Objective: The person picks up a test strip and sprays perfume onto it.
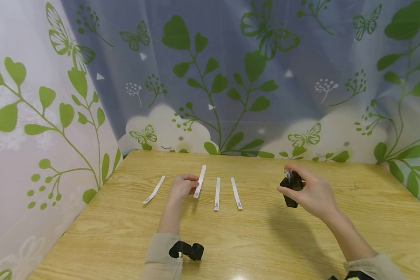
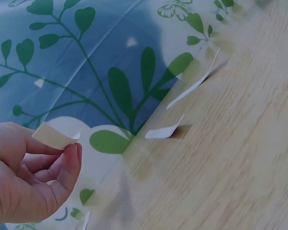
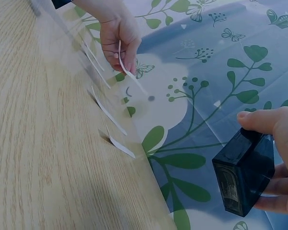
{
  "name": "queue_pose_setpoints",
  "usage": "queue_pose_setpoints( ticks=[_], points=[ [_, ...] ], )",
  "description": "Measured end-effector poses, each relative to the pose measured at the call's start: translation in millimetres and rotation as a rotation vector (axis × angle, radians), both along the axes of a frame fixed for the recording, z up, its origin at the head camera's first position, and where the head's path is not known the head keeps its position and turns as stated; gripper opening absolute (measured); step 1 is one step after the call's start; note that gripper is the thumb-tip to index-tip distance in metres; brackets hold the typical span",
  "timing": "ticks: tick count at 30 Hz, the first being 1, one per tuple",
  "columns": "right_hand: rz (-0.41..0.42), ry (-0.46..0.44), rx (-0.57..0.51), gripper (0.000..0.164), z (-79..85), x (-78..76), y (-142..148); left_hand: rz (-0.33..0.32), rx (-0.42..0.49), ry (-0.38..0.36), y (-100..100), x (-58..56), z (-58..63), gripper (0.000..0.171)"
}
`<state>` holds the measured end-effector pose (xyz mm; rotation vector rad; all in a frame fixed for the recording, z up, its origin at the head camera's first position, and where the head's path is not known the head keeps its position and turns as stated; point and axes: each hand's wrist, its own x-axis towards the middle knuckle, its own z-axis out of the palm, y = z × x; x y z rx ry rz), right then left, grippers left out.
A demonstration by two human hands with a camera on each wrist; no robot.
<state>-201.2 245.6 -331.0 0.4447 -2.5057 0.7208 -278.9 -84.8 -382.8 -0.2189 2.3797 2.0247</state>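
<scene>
My left hand (image 1: 180,188) pinches a white paper test strip (image 1: 201,179) between thumb and fingers, holding it above the table. Small dark print marks the strip's lower end. To the right, my right hand (image 1: 316,195) grips a black, square-sided perfume bottle (image 1: 292,199), also held clear of the wood. Its forefinger lies at the bottle's top and the thumb along the side. Three more white strips lie on the table: a curved left strip (image 1: 155,189), a middle strip (image 1: 217,194) and a right strip (image 1: 236,193). In the right wrist view the bottle (image 3: 247,167) is seen from its base end.
The wooden table (image 1: 238,241) reaches back to a hanging blue curtain (image 1: 224,77) with green leaves and butterflies. A pale patterned curtain (image 1: 28,155) hangs along the left side. Black wrist cameras sit on both sleeves; the left camera (image 1: 187,250) shows fully.
</scene>
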Motion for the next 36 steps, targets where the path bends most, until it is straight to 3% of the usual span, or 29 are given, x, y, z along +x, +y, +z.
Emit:
queue_pose_setpoints(
  ticks=[11, 27, 36],
  points=[
    [0.009, -0.047, -0.024, 0.058, 0.3, 1.4, 0, 0.051, -0.045, -0.01, -17, -2.3, -10.4, 0.021],
    [0.006, -0.114, -0.029, 0.059, -2.1, 2.1, -1, 0.075, -0.137, -0.027, -9, -1.7, -23.4, 0.015],
    [0.003, -0.125, -0.019, 0.06, -2.0, 0.9, -2, 0.059, -0.13, -0.046, -11, -2.6, -25.0, 0.014]
  ],
)
